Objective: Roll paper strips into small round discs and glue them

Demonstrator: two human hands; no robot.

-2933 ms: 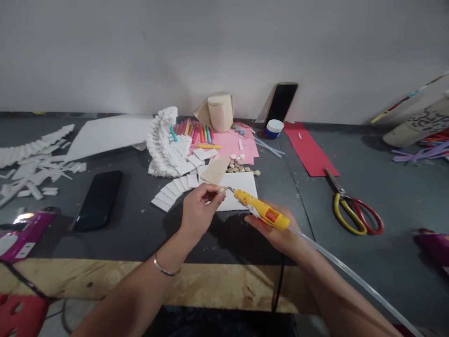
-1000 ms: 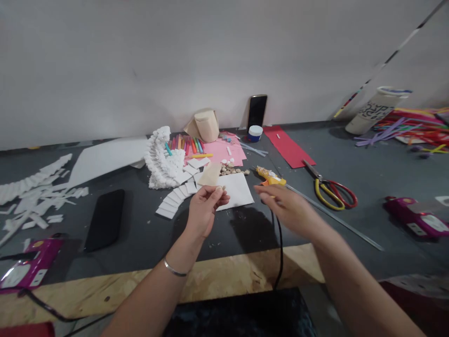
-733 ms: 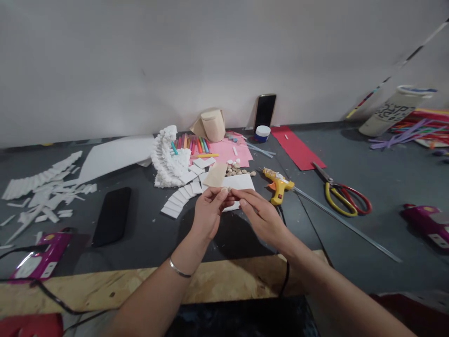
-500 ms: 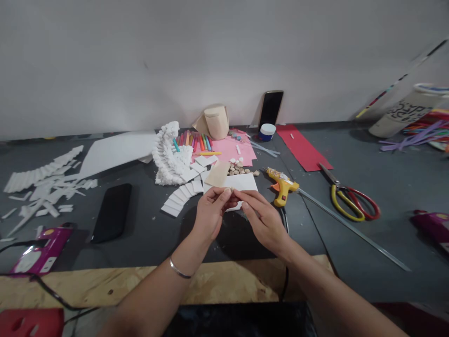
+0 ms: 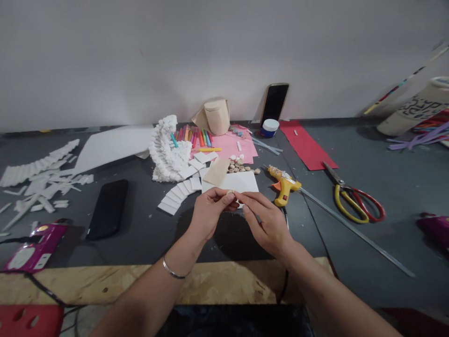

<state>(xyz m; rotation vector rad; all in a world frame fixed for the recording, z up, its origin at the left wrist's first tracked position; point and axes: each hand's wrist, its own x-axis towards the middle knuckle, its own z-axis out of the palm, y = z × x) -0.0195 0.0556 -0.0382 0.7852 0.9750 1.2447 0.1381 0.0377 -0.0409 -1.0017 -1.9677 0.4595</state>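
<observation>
Over the near edge of a white card (image 5: 242, 181), my two hands meet at the fingertips. My left hand (image 5: 209, 210) pinches a small beige piece (image 5: 230, 192) between thumb and fingers. At the piece's right side are the fingertips of my right hand (image 5: 267, 220), closed in around it; its exact grip is partly hidden. Just beyond the hands lie several small round beige pieces (image 5: 242, 167) and a strip of beige paper (image 5: 216, 172). A yellow glue gun (image 5: 285, 185) rests on its side close to my right hand.
Left: white foam strips (image 5: 45, 173), a black phone (image 5: 108, 209), fanned white squares (image 5: 177, 195) and a white textured foam model (image 5: 168, 154). Behind are markers (image 5: 196, 136), a beige paper roll (image 5: 217, 117), a jar (image 5: 270, 128) and an upright phone (image 5: 275, 103). Right: scissors (image 5: 351, 196), a glue stick (image 5: 358, 231).
The view has shifted slightly. My hands stay together at the small beige piece, with the fingers turned only a little.
</observation>
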